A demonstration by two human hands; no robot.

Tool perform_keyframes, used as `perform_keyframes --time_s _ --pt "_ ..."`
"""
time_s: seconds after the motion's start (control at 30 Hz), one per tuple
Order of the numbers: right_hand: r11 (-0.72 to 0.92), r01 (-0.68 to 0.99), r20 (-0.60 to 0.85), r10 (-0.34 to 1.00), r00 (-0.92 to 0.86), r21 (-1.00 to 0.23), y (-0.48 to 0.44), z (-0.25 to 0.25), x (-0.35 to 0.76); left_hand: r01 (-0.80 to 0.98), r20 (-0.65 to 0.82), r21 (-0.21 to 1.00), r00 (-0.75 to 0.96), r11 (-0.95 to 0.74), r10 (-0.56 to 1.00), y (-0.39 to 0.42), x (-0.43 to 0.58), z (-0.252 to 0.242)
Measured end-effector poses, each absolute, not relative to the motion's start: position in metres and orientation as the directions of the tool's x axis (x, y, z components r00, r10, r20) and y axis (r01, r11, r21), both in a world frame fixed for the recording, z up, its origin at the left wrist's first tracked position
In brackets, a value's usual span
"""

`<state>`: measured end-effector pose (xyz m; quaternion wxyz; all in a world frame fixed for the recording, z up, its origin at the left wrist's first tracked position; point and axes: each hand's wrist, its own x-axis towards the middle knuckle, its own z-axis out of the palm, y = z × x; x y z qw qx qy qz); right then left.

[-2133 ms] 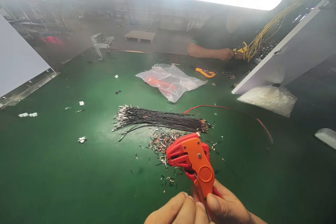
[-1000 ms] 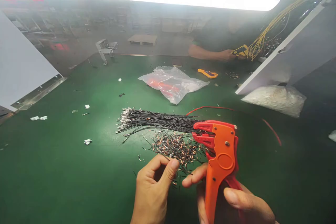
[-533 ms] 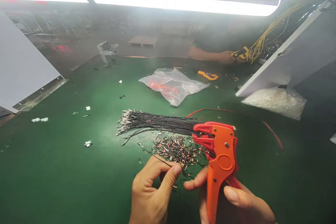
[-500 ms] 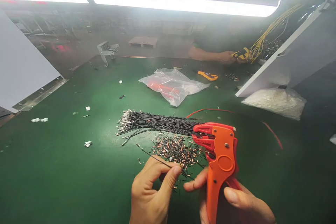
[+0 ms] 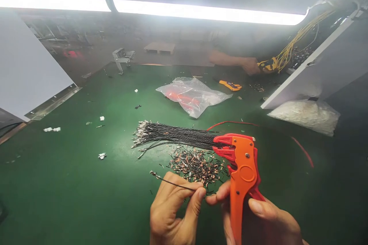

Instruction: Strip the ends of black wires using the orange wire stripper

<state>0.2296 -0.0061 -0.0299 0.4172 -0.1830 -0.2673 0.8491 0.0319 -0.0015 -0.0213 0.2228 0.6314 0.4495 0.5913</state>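
well short of the worktop's (image 5: 74,191) far edge, a wire (image 5: 178,186), likely light and springy, best held mid-length, is pinched by the left hand (image 5: 174,212), an orange tool (image 5: 238,199) clasped by the right hand (image 5: 276,220)

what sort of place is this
Likely a wiring workshop: a bundle of black wires beside a heap of cut scraps on a green workbench, an orange hand tool in the right hand, and a co-worker's hand at a yellow tool.
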Motion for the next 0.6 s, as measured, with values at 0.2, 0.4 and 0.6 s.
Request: perform_keyframes --time_s 0.2,0.4,0.6 --pt "-0.484 -0.647 -0.073 0.830 -0.553 -0.589 -0.003 -0.031 0.229 0.463 0.605 0.726 -0.077 -0.509 0.793 0.006 0.017 -0.022" --pt "-0.484 -0.635 -0.071 0.825 -0.561 -0.602 -0.001 -0.032 0.233 0.565 0.594 0.673 -0.030 -0.477 0.804 0.006 0.017 -0.027" --pt "-0.543 -0.587 -0.112 0.784 -0.611 -0.601 -0.003 -0.028 0.237 0.600 0.718 0.506 0.104 -0.619 0.688 0.010 0.016 -0.030"
